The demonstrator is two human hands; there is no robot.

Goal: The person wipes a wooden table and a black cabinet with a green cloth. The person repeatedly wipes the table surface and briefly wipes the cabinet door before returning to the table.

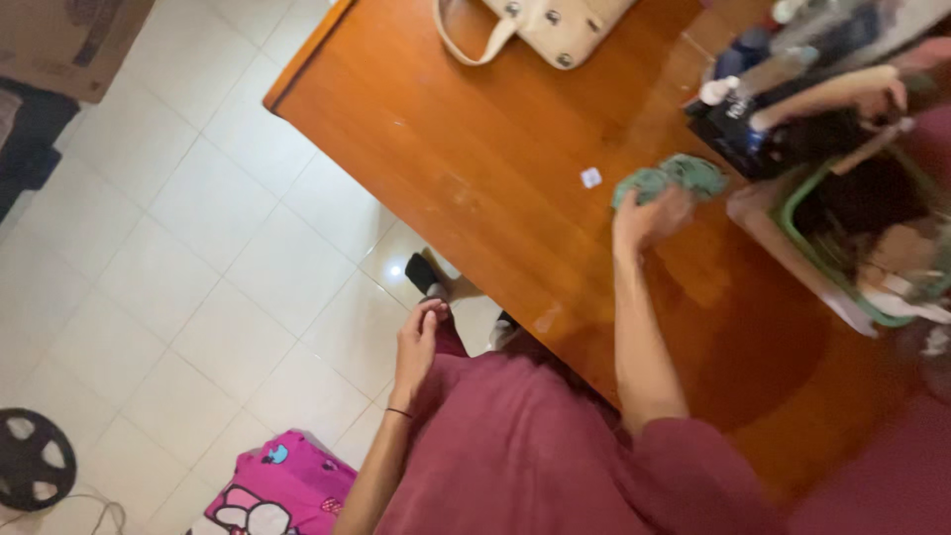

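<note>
Now our right hand (649, 216) sits on the wooden counter (475, 149), its grip squeezed around a green cloth (669, 178). The cloth lies near the far side, just beside a green basket (807, 233) full of stuff and some bottles (763, 74). Our left hand (418, 342) hangs by our leg, fingers loosely curled, holding nothing. A small white scrap (590, 177) lies close to the cloth. If we push too far, we think the cloth may bump the bottles and tip them over.
</note>
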